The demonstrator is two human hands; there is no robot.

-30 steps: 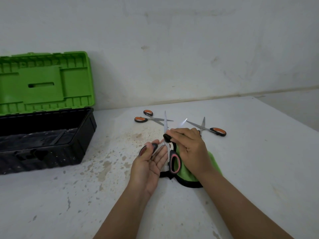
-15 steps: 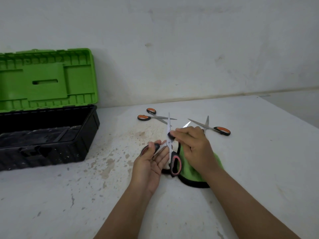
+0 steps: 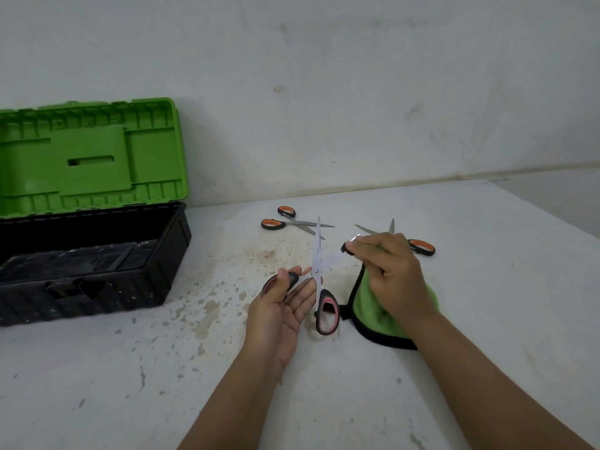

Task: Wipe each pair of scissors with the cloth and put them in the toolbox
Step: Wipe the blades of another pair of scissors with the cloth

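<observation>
My left hand (image 3: 281,311) holds a pair of scissors with black and pink handles (image 3: 319,280), blades spread apart and pointing away from me. My right hand (image 3: 394,277) pinches a green cloth with black trim (image 3: 368,316) around the tip of the right blade; the rest of the cloth hangs down to the table. Two more pairs with orange and black handles lie beyond: one (image 3: 287,220) to the left, another (image 3: 417,245) partly hidden behind my right hand. The toolbox (image 3: 87,261) stands open at the left, its green lid raised.
The white, stained table (image 3: 487,287) meets a wall at the back. Its right edge runs diagonally at the far right. The toolbox's black tub holds a dusty inner tray.
My right hand with the cloth has slid outward along the right blade toward its tip. The blades have spread further apart. The camera has tilted slightly.
</observation>
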